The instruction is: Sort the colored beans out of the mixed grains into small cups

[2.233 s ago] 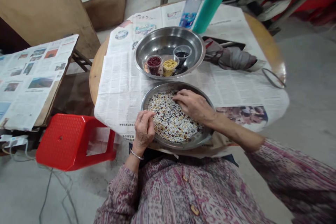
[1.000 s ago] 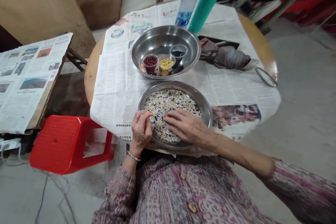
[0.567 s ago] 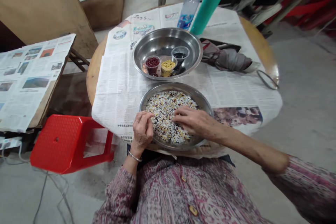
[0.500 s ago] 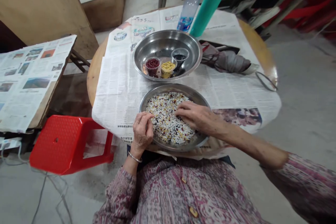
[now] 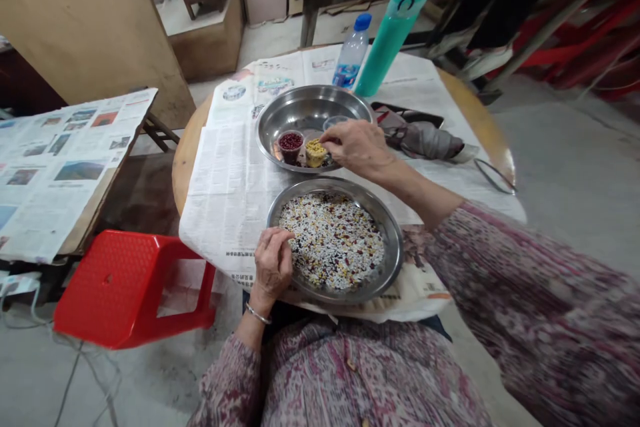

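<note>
A steel basin (image 5: pixel 399 247) in front of me holds a mix of white grains with yellow, dark red and black beans. My left hand (image 5: pixel 273 263) is at its left rim, fingers curled together; whatever is in them is hidden. Beyond it stands a second steel basin (image 5: pixel 310 103) with small clear cups inside. One is a cup of dark red beans (image 5: pixel 291 145), another a cup of yellow beans (image 5: pixel 315 152). My right hand (image 5: pixel 357 147) reaches over the far basin, thumb and fingers pinched beside the yellow cup. It partly covers a third clear cup (image 5: pixel 336 121).
Newspaper (image 5: pixel 220 180) covers the round table. Behind the basins stand a water bottle (image 5: pixel 351 53) and a tall green bottle (image 5: pixel 393 40). A folded umbrella (image 5: pixel 433 140) lies at the right. A red stool (image 5: pixel 113 287) stands at the left, near a newspaper-covered table (image 5: pixel 75 173).
My right hand has left the grains in the near basin and moved forward to the cups in the far one. My left hand stays at the rim. The view has tilted up slightly.
</note>
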`<act>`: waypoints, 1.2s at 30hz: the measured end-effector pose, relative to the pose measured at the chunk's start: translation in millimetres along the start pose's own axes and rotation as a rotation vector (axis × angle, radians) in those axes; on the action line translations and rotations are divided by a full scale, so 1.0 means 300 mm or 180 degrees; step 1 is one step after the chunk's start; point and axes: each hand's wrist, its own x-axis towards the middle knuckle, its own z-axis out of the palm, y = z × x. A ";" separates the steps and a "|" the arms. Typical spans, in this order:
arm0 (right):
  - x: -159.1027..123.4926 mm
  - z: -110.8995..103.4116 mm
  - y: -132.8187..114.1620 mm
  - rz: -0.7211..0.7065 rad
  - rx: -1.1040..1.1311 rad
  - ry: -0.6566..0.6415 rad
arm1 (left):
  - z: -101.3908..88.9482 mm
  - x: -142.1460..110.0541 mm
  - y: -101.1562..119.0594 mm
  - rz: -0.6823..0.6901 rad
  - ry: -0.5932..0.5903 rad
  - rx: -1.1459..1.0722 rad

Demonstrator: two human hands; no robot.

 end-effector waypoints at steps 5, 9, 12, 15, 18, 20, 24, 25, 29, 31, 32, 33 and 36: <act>0.110 0.101 0.058 -0.0222 -0.0034 -0.0148 | -0.002 -0.003 0.001 -0.0023 -0.0036 -0.0004; 0.131 0.135 0.072 -0.0191 -0.0086 -0.0273 | -0.001 -0.005 -0.003 -0.0019 -0.0041 -0.0044; 0.133 0.139 0.075 -0.0145 -0.0251 -0.0305 | -0.001 -0.004 -0.004 0.0000 -0.0051 -0.0045; 0.127 0.137 0.075 -0.0169 -0.0383 -0.0281 | -0.001 -0.004 -0.004 0.0017 -0.0070 -0.0024; 0.121 0.128 0.064 -0.0121 -0.0412 -0.0439 | 0.000 -0.004 -0.004 0.0017 -0.0058 -0.0027; 0.120 0.113 0.049 -0.0042 -0.0395 -0.0532 | 0.000 -0.004 -0.003 0.0009 -0.0050 -0.0047; 0.103 0.057 0.003 0.0131 -0.0308 -0.0439 | 0.000 -0.001 0.000 -0.0009 -0.0053 -0.0037; 0.086 0.039 -0.009 0.0113 -0.0235 -0.0371 | 0.000 -0.001 0.001 -0.0010 -0.0051 -0.0024; -0.071 -0.019 -0.055 -0.0206 0.0268 -0.0361 | 0.000 -0.001 0.002 0.0010 -0.0043 0.0002; -0.203 -0.027 -0.072 -0.0566 0.0521 -0.0786 | 0.001 -0.002 0.002 0.0013 -0.0052 -0.0009; -0.275 -0.026 -0.078 -0.0819 0.0595 -0.0963 | 0.001 -0.002 0.003 0.0011 -0.0056 -0.0016; -0.347 -0.022 -0.083 -0.1073 0.0615 -0.1149 | 0.002 -0.002 0.003 0.0005 -0.0059 -0.0020; -0.520 0.001 -0.092 -0.1694 0.0644 -0.1705 | 0.002 -0.001 0.005 -0.0029 -0.0057 0.0001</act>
